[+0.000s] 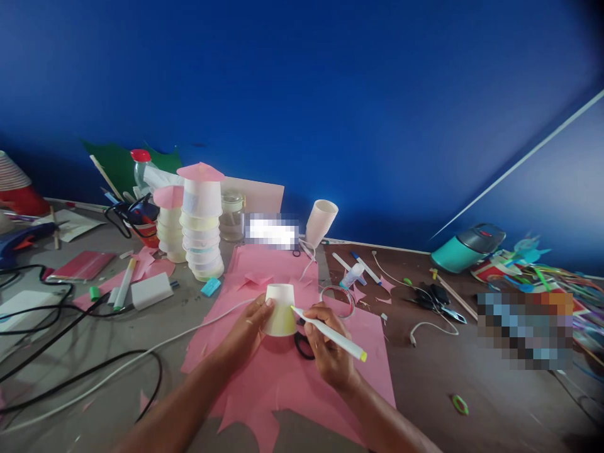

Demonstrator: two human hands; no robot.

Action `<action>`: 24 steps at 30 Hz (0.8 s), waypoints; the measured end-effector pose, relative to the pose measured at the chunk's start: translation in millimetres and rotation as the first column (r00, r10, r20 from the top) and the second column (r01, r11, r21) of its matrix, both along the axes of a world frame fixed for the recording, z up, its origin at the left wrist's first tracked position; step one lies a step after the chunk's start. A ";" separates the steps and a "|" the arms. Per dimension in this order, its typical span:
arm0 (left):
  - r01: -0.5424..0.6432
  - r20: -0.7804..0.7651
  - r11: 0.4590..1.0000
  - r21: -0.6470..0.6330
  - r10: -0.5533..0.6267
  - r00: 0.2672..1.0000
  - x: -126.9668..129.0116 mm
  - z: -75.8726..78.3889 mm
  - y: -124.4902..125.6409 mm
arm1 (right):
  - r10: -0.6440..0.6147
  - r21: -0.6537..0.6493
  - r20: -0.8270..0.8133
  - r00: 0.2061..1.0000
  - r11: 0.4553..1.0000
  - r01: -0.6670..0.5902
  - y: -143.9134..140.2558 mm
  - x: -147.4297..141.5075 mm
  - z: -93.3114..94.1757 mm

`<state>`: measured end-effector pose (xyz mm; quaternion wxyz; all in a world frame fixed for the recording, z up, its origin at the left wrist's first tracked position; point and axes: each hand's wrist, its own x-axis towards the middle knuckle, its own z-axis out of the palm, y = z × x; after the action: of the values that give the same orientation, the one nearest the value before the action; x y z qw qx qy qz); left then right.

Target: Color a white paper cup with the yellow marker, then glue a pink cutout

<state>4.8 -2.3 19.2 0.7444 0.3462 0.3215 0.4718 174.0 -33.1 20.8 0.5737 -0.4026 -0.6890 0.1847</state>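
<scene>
My left hand (257,318) grips a white paper cup (280,309) by its left side, rim down. Pale yellow colouring covers part of its wall. In my right hand (330,346) is a white marker (337,336) with a yellow end; its tip is at the cup's right side. Beneath both hands lies pink paper (292,390) with jagged cut edges. Black scissor handles (304,346) show between the cup and my right hand, the rest hidden. Two stacks of upturned cups, a taller one (202,226) and a shorter one (170,229), carry pink cone tops.
A roll of tape (337,302), a glue bottle (353,275) and a white cable (189,330) lie around the pink paper. A leaning cup stack (321,221) and a glass jar (233,217) stand behind. Black cables (155,377) cross the left side; a teal bottle (455,255) lies right.
</scene>
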 end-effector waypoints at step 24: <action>-0.020 0.001 1.000 -0.022 0.020 1.000 0.6 0.5 0.6 | 0.117 -0.068 0.033 0.993 0.991 -0.114 1.4 5.7 2.5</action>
<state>5.4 -1.7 19.7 0.7436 0.3346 0.3296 0.4759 179.7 -31.7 23.3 0.5354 -0.3842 -0.7152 0.2329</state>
